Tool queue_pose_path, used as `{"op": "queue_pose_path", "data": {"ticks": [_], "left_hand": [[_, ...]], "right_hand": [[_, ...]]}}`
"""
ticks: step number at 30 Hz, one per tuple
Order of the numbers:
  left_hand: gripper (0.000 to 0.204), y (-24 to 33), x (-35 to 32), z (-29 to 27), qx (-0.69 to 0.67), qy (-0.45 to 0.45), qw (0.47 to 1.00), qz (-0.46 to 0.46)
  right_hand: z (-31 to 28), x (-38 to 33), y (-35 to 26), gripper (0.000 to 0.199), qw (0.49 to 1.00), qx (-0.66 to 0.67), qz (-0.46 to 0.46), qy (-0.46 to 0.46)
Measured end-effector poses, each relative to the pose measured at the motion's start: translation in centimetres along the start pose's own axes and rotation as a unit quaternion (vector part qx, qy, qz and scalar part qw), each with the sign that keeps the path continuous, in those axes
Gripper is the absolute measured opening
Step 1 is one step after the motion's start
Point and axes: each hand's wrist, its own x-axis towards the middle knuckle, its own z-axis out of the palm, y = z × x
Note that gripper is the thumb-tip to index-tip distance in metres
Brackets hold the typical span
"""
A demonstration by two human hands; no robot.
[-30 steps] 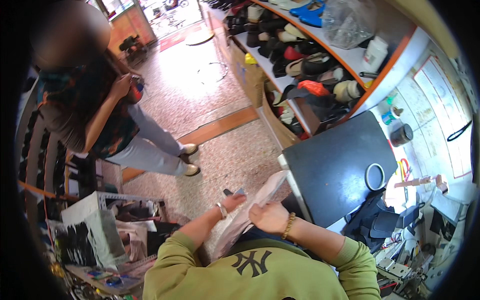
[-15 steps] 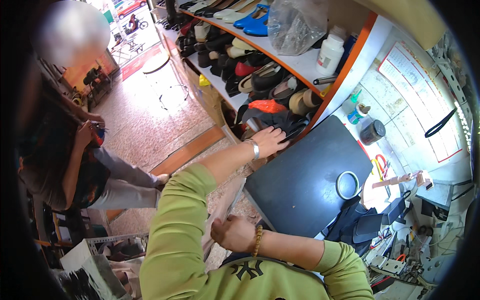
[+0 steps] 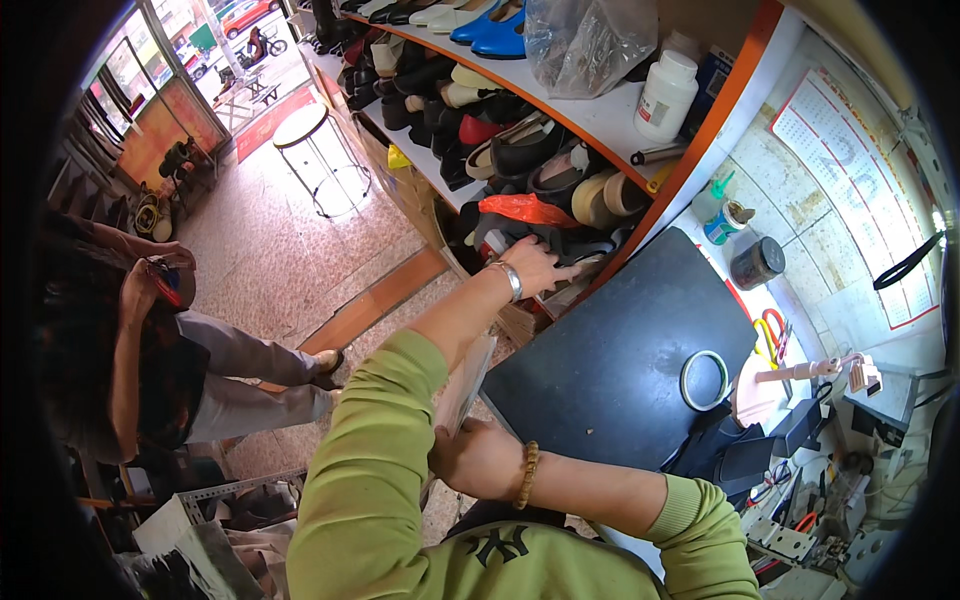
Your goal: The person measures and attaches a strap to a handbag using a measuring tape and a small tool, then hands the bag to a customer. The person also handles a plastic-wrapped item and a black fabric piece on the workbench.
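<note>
My left hand (image 3: 533,266), with a silver bracelet at its wrist, reaches to the lower shelf with its fingers apart. It rests among dark shoes (image 3: 595,245), just below an orange-red plastic bag (image 3: 527,208); what lies under the palm is hidden. Close to my body, my right hand (image 3: 480,462) is closed, a beaded bracelet on its wrist. Its curled fingers meet the lower part of a pale, flat, upright thing (image 3: 466,385), partly hidden by my left sleeve. Beside both arms is a dark tabletop (image 3: 590,380) with a pale green ring (image 3: 704,380) on it.
Shelves (image 3: 590,115) hold many shoes, a clear plastic bag (image 3: 590,50) and a white bottle (image 3: 666,95). Scissors (image 3: 770,335), a dark jar (image 3: 757,262) and a pink stand (image 3: 760,390) stand beyond the tabletop. At left, a person (image 3: 150,340) holds a small red-and-dark item. A round stool (image 3: 300,125) stands behind.
My left hand has shifted among the shoes, its fingers now more spread. My right hand has come against the pale flat thing. The person at left appears lower and farther left, uncovering the stool.
</note>
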Motion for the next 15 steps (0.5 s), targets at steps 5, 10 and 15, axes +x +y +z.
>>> {"op": "queue_pose_path", "data": {"ticks": [5, 10, 15], "left_hand": [[0.067, -1.8, -1.5, 0.0, 0.003, 0.008, 1.0, 0.0], [0.065, -2.4, -1.7, 0.7, 0.0, 0.008, 1.0, 0.002], [0.057, -2.8, -1.4, 0.8, 0.065, 0.031, 0.997, 0.006]], "right_hand": [[-2.0, 0.5, 2.4, 0.01, 0.999, 0.027, 0.045, 0.014], [-3.7, 1.0, 5.5, 0.01, 0.998, -0.044, 0.053, 0.008], [-4.8, 1.0, 9.3, 0.021, 0.989, -0.089, 0.12, -0.023]]}}
